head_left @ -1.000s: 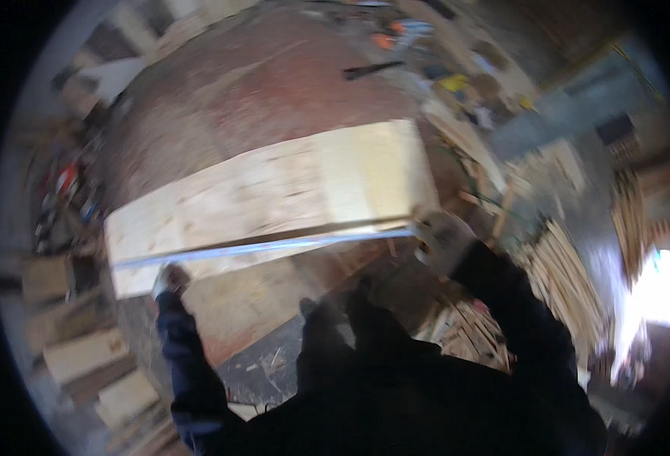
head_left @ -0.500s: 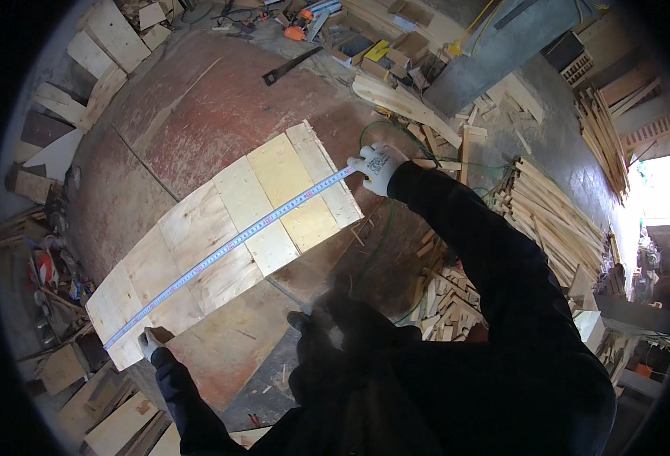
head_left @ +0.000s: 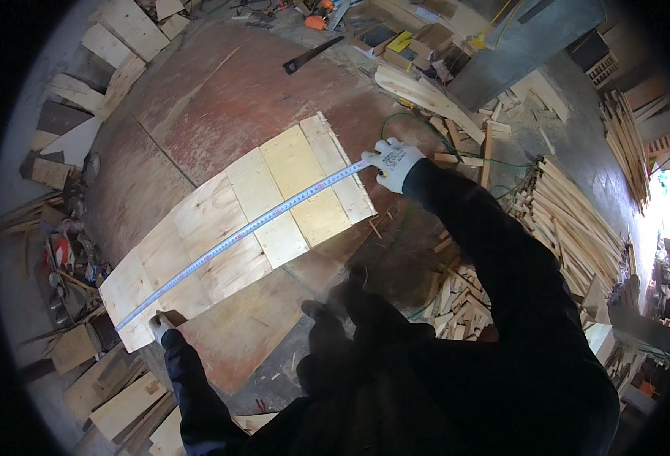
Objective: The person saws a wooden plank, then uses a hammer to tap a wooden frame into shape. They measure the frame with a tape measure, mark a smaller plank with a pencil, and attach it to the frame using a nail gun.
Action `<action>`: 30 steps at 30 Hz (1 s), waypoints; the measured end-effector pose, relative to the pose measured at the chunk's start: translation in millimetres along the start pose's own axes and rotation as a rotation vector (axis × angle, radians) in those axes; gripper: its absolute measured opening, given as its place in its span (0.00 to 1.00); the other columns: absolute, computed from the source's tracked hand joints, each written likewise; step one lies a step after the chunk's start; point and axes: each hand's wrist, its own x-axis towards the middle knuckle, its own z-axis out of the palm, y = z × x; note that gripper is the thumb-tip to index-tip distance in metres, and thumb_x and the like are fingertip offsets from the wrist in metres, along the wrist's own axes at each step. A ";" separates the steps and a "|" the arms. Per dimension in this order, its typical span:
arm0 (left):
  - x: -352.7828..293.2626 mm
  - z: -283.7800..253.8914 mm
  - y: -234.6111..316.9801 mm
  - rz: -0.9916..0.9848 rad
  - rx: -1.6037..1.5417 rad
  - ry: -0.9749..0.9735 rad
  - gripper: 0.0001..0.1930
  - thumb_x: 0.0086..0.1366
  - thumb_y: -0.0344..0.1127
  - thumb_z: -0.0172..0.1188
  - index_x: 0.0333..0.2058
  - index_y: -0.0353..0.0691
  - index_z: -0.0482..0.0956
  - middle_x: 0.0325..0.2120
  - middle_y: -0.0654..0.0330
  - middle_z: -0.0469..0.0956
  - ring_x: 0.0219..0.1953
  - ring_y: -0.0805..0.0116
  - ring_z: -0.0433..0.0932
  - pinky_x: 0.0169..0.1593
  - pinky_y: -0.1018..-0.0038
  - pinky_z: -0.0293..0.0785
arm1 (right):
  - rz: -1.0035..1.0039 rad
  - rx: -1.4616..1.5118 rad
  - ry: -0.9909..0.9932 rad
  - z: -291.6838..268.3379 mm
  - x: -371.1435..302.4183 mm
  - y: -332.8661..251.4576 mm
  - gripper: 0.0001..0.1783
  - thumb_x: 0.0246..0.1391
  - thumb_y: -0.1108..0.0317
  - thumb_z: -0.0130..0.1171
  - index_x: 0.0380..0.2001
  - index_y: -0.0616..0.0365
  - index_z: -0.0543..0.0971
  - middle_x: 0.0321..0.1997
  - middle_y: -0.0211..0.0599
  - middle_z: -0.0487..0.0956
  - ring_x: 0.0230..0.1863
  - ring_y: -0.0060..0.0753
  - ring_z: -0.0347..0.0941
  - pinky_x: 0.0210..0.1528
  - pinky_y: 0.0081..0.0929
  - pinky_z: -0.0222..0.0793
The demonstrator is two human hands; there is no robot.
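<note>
A long wooden panel of several pale boards joined side by side lies slantwise on the worn reddish floor sheet. Along its length stretches a tape measure, its blade taut and bluish white, running from the panel's near left end to the far right end. My gloved right hand is closed around the tape just past the right end; a small dark and yellow bit shows at its palm. At the lower left edge, my gloved left hand grips the panel, with its fingers partly hidden.
A handsaw lies beyond the panel. Cardboard boxes and a grey pillar stand at the back right. Stacked wood strips and offcuts fill the right side. Boards lean along the left, and a green cord curls near my right hand.
The whole view has shifted, so the scene sits slightly farther right. Both hands, the tape and the panel keep nearly the same places relative to each other.
</note>
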 end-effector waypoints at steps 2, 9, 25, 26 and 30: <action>-4.8 -1.9 10.6 -0.005 0.063 0.018 0.19 0.70 0.48 0.57 0.37 0.34 0.75 0.30 0.52 0.79 0.34 0.57 0.75 0.43 0.64 0.72 | 0.004 -0.007 0.011 2.6 0.5 0.7 0.27 0.57 0.60 0.57 0.60 0.48 0.70 0.52 0.40 0.72 0.56 0.45 0.68 0.58 0.41 0.66; -20.5 -8.9 31.9 0.068 0.086 0.056 0.18 0.70 0.48 0.56 0.36 0.35 0.76 0.30 0.51 0.79 0.34 0.55 0.76 0.43 0.63 0.72 | 0.004 -0.010 0.049 10.9 4.0 2.2 0.28 0.57 0.62 0.58 0.61 0.47 0.69 0.53 0.41 0.71 0.57 0.46 0.67 0.59 0.41 0.66; -45.5 -17.1 65.6 0.096 0.110 0.078 0.12 0.70 0.41 0.54 0.35 0.36 0.75 0.28 0.49 0.78 0.33 0.52 0.76 0.41 0.62 0.72 | -0.021 -0.038 0.213 26.2 5.5 1.9 0.25 0.50 0.62 0.62 0.54 0.47 0.74 0.46 0.39 0.76 0.49 0.47 0.74 0.50 0.44 0.73; -45.7 -17.7 66.4 0.129 0.106 0.089 0.12 0.70 0.41 0.55 0.35 0.36 0.75 0.29 0.49 0.78 0.33 0.51 0.76 0.42 0.62 0.72 | -0.025 -0.039 0.219 26.4 5.3 1.6 0.25 0.50 0.62 0.61 0.54 0.47 0.74 0.46 0.39 0.76 0.49 0.46 0.74 0.49 0.44 0.73; -49.0 -19.3 70.7 0.130 0.084 0.094 0.10 0.69 0.38 0.55 0.37 0.35 0.75 0.31 0.47 0.79 0.36 0.49 0.78 0.43 0.61 0.72 | 0.002 -0.014 0.217 27.1 4.8 0.6 0.26 0.50 0.63 0.61 0.55 0.47 0.74 0.48 0.41 0.77 0.50 0.47 0.74 0.49 0.45 0.74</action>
